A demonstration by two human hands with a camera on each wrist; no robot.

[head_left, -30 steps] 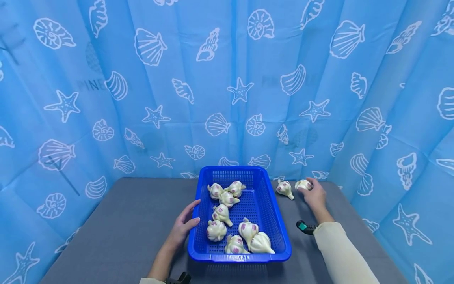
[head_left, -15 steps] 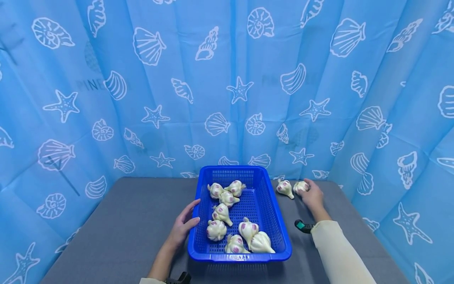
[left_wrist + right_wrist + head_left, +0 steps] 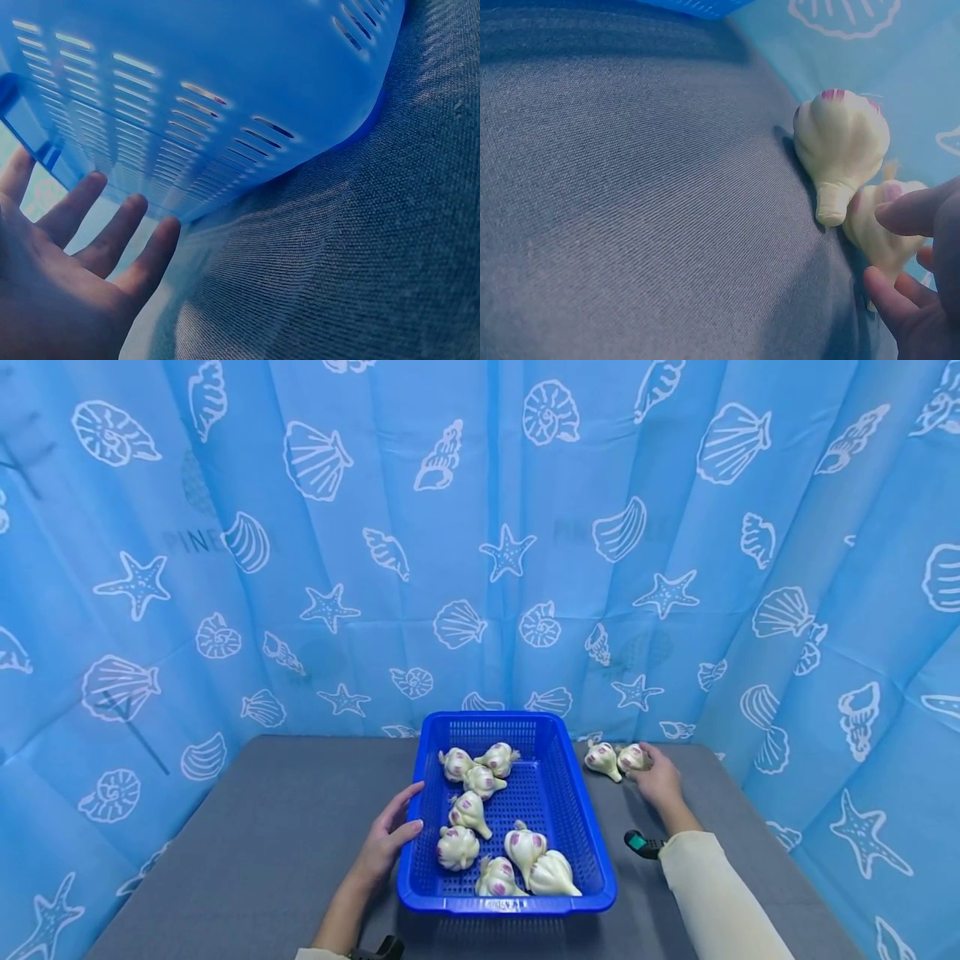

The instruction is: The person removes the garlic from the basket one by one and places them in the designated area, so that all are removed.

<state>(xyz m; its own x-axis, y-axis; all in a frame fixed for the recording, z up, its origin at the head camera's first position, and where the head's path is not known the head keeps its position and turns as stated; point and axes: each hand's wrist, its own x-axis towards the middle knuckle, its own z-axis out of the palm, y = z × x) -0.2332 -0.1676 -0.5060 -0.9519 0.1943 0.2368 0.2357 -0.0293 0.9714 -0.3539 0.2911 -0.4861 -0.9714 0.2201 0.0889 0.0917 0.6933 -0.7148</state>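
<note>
Head view: Eight garlic bulbs were seen inside the blue basket, most of them grouped along its left side and near end. The basket was set on a grey cloth, backed by a blue curtain printed with white shells and starfish.
Left wrist view: The slotted outer side of the basket, hidden from the head camera, was shown from low down.
Right wrist view: The neck of the gripped bulb, covered in the head view, was revealed between fingertips.
Left hand: The fingers were spread and loosely bent, laid at the basket's left wall and rim; how firmly they were pressed could not be told.
Right hand: The fingers were bent round the gripped bulb, parted only by its width.
Gripped bulb's place: It was held at the far right of the cloth, right of the basket.
Free bulb: It was placed between basket and gripped bulb, its neck seeming to touch the latter.
</note>
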